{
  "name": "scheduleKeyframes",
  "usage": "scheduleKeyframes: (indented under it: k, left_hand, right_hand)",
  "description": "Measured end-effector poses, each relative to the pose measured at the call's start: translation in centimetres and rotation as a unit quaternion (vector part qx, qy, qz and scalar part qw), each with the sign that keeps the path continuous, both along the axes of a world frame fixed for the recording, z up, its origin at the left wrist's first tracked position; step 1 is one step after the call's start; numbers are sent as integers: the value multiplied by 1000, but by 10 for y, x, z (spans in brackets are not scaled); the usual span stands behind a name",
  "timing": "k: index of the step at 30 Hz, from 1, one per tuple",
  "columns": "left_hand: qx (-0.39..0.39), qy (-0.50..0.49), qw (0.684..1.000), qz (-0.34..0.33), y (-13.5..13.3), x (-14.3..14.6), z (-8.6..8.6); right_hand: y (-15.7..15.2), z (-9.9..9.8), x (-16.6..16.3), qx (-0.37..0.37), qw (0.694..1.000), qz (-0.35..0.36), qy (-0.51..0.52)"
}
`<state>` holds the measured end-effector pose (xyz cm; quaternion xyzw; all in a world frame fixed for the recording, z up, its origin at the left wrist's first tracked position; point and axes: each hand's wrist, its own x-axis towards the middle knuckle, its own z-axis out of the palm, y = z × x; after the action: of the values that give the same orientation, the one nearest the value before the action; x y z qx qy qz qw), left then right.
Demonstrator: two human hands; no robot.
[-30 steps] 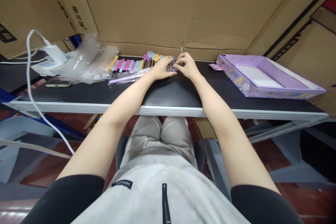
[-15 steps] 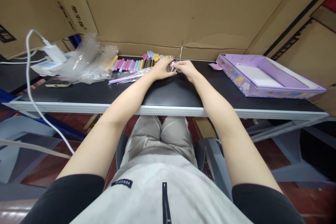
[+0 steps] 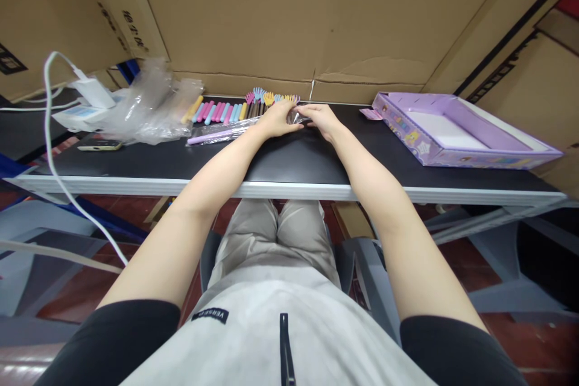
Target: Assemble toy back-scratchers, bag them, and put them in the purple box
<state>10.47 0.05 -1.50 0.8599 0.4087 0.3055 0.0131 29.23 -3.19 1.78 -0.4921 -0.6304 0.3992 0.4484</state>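
Note:
A clear plastic sleeve (image 3: 246, 126) with a purple-handled stick (image 3: 212, 137) in it lies slantwise on the table, passing beneath my left wrist. My left hand (image 3: 277, 120) is closed around crinkled clear plastic at the sleeve's right end. From the other side, my right hand (image 3: 322, 119) pinches the same plastic, the fingertips of both hands close together. What the plastic holds there is hidden by my fingers. Just behind my left hand is a row of back scratchers with hand-shaped heads (image 3: 259, 94) and pink, blue and yellow handles (image 3: 221, 112).
Loose clear bags (image 3: 151, 111) are heaped at the left, beside a white charger (image 3: 97, 91) with a cable and a phone-like device (image 3: 100, 145). To the right stands a shallow purple box (image 3: 479, 160), with a small pink card (image 3: 371, 114) at its corner. Cardboard walls (image 3: 280, 18) enclose the table's back.
The fingers of my right hand have shifted slightly left over the plastic, closer to my left hand. Everything else stays in place.

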Motion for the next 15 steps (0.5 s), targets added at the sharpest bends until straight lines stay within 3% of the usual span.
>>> scheduleKeyframes:
  k: [7, 12, 15]
  left_hand:
    - [-27, -14, 999, 38, -5, -2, 5]
    - [-35, -21, 998, 55, -8, -2, 7]
    - [-34, -23, 998, 52, -7, -2, 6]
  right_hand:
    - [16, 1, 14, 32, 999, -28, -5]
    - [26, 6, 27, 43, 992, -120, -12]
    - [24, 7, 35, 55, 977, -185, -88]
